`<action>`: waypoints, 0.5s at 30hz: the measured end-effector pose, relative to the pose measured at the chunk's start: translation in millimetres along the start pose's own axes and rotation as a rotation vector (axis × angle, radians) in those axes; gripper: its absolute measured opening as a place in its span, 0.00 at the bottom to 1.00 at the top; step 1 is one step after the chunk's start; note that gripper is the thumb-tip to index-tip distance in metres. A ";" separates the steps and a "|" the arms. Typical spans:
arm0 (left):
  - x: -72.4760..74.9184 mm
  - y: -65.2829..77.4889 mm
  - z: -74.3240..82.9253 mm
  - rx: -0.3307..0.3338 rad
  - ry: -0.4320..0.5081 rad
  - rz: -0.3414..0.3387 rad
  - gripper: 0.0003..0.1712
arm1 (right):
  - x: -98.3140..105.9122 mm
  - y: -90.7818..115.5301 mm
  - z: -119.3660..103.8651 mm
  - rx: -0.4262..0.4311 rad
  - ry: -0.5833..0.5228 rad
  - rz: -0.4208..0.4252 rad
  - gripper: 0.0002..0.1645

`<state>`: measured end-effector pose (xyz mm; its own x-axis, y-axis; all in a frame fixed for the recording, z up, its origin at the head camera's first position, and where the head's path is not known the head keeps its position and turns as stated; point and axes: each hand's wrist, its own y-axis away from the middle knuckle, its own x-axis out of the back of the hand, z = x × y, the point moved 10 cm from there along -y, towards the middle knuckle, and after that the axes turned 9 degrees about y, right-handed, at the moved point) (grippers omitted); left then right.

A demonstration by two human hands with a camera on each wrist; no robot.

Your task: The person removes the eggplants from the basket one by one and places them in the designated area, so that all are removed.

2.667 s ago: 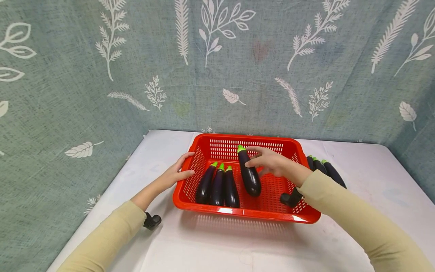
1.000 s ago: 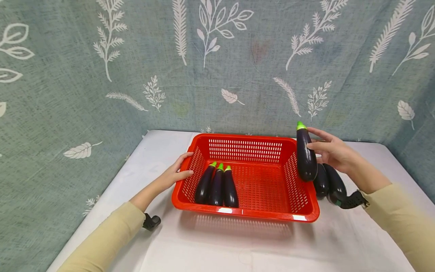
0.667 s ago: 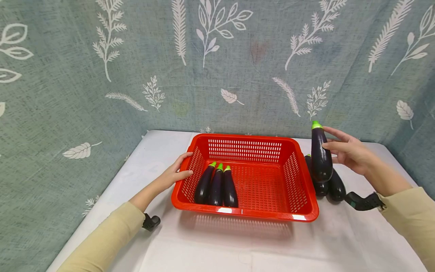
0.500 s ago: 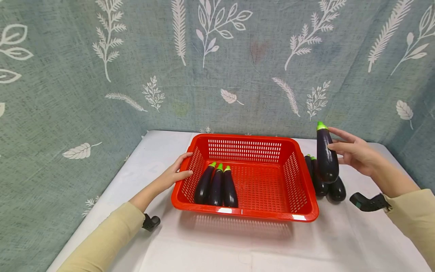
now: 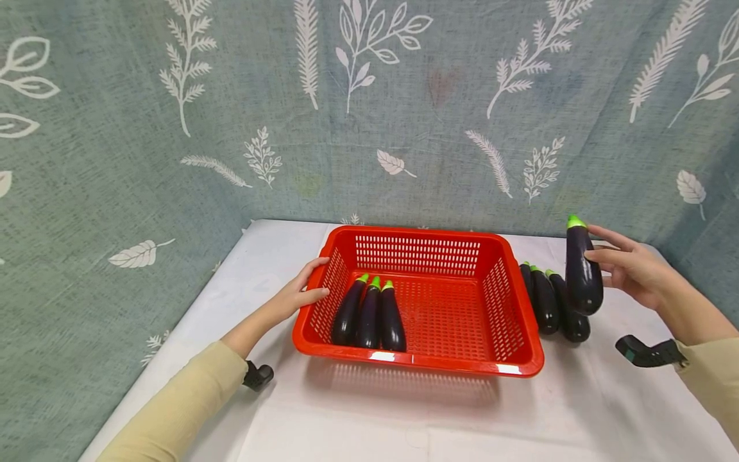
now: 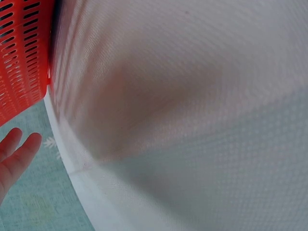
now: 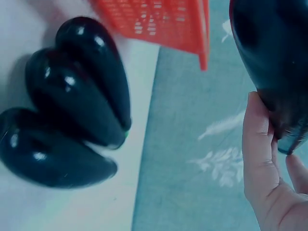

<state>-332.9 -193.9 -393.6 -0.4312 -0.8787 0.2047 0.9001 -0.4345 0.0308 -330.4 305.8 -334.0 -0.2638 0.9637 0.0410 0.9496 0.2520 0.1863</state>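
Observation:
My right hand [image 5: 632, 268] pinches a dark purple eggplant [image 5: 583, 276] with a bright green cap, raised above the table's right side. In the right wrist view, this eggplant [image 7: 276, 53] hangs large beside the fingers [image 7: 260, 144]. Three eggplants [image 5: 545, 307] lie side by side on the cloth just right of the red plastic basket [image 5: 456, 366]. Another three eggplants [image 5: 369, 321] rest in its left part, caps pointing away. My left hand [image 5: 288, 300] rests on the basket's left rim, thumb and fingers spread; the left wrist view catches two straight fingers [image 6: 21, 156] near the basket's side.
A white cloth [image 5: 346, 417] covers the table. Behind and to the left hangs a grey-green curtain [image 5: 404, 186] with white leaf prints. Each wrist carries a small black camera mount, one of them [image 5: 649, 351] close over the cloth at right.
My right hand has carried the eggplant from over the basket's middle, across the right rim, to the right beyond the three eggplants lying outside. The left hand has stayed at the rim.

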 end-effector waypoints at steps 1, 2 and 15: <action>-0.1 -0.1 0.3 0.001 -0.001 0.002 0.37 | 2.3 0.6 1.6 0.000 -0.007 0.003 0.35; -0.2 -0.3 0.5 0.001 -0.003 0.003 0.37 | 4.6 1.2 3.2 -0.001 -0.014 0.007 0.36; 0.7 0.0 0.3 0.000 -0.009 0.004 0.38 | 30.8 3.2 33.7 -0.022 0.131 0.048 0.42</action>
<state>-333.1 -194.5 -393.1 -0.4270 -0.8786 0.2138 0.9019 -0.4310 0.0298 -329.8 339.2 -365.2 -0.2393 0.9546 0.1775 0.9581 0.2025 0.2027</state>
